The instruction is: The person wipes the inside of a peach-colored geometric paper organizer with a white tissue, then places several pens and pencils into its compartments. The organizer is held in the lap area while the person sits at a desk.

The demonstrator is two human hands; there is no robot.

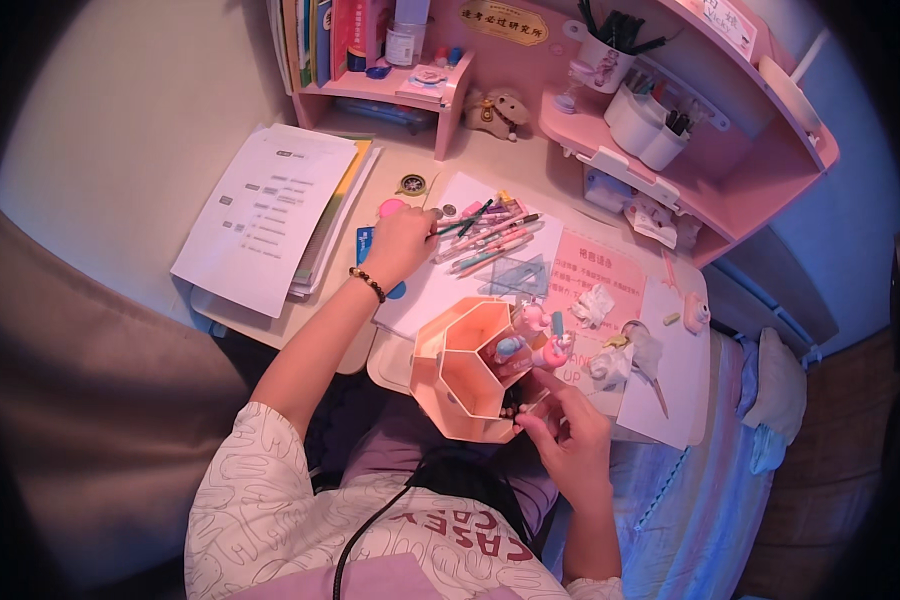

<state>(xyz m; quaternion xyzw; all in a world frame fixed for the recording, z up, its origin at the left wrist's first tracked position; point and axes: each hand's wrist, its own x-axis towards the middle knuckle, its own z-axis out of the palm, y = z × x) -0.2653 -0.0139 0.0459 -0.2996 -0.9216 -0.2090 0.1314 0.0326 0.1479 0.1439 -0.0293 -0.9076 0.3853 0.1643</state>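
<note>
A peach-coloured pen holder (470, 365) with hexagonal compartments tilts over the desk's front edge, in front of my body. Pens with pink and blue figure tops (535, 345) stand in its right compartments; the left ones look empty. My right hand (573, 430) grips the holder at its lower right side, thumb and fingers closed there. Out over the desk, my left hand (405, 243) has bent fingers drawn together beside a small round disc (449, 210); anything inside them is hidden. Just right of it, several loose pens (495, 232) lie on white paper, with a clear blue set square (520, 276) below them.
A stack of papers (270, 210) lies at the left. Crumpled tissue (595, 305) and clear wrapping (610, 368) lie on the right over a pink sheet (600, 260). Behind stands a pink shelf (760, 180) with white pen cups (650, 125). A compass (412, 184) lies near the back.
</note>
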